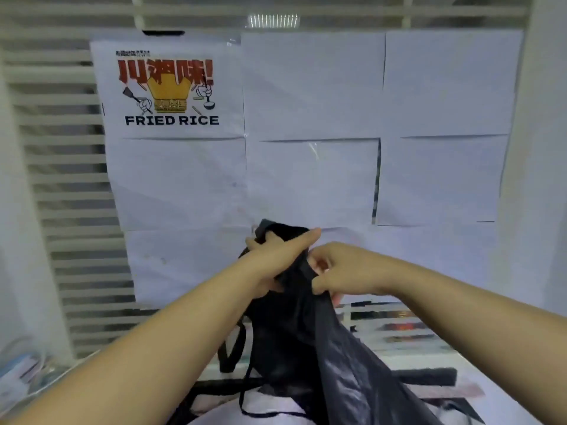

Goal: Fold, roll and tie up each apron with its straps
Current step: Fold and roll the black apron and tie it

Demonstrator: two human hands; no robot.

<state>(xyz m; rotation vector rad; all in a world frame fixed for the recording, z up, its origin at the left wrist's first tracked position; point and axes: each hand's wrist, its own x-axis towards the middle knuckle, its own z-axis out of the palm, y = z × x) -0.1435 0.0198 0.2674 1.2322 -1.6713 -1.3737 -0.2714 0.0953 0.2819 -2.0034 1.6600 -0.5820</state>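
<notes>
Fingers (302,239) grip apron (310,338) up top (long axis hangs downward).

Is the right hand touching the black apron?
Touching. The head view shows the right hand pinching the black apron near its top, thumb pressed on the cloth, with no gap between them.

— What does the apron look like on your feed?
— I see a black apron (306,332), thin and faintly glossy, bunched up in the air. Its top is gathered between the left hand (276,256) and the right hand (346,271); the rest hangs down crumpled.
— And the straps?
— The black straps (239,338) dangle loose in loops on the left side, untied.
</notes>
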